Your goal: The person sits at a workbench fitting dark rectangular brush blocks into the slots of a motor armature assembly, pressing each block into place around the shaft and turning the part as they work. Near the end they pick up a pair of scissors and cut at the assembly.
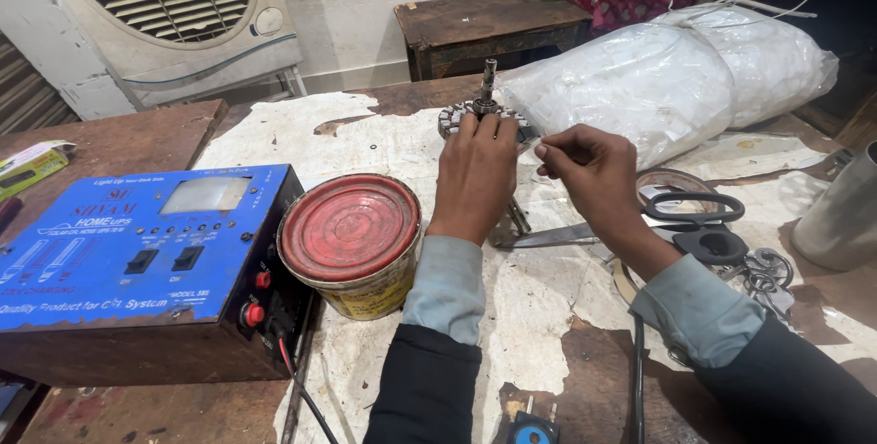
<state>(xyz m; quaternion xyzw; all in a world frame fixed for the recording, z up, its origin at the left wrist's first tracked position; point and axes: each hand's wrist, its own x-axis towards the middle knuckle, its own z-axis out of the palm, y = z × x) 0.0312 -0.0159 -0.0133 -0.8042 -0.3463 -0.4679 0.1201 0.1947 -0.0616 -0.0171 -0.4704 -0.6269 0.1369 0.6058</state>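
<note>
A control box [137, 266] is sitting at the lower left of the worktop [539, 316], with a lidded tin [351, 243] just to its right. The left hand [475, 174] is resting at centre frame on a slotted stator [480, 115], the right hand [589, 170] just beside it. Scissors [630, 220] are lying right of centre (keys [763, 275] beyond them). A wrapped bundle [676, 69] is lying at the upper right, an air cooler [174, 15] standing upper left.
</note>
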